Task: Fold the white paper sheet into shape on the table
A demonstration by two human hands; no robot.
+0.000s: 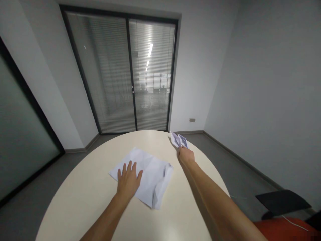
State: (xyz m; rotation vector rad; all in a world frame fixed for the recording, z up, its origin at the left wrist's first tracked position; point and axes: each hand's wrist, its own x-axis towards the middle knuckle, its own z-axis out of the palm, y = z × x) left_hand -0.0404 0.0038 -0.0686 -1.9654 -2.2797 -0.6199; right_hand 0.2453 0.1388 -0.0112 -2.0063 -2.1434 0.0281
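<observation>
My left hand (128, 179) lies flat, fingers spread, on a creased white sheet of paper (150, 174) in the middle of the round cream table (82, 197). The sheet's right edge is folded up. My right hand (186, 156) reaches out to the table's far right edge and pinches a small folded piece of white paper (178, 139), which sticks out beyond the fingers towards the far rim.
Beyond the table stands a dark-framed glass sliding door (130, 77) with blinds. Grey floor surrounds the table. A black chair part (281, 201) and something orange-red (288, 231) sit at the lower right. A glass wall (17, 134) is on the left.
</observation>
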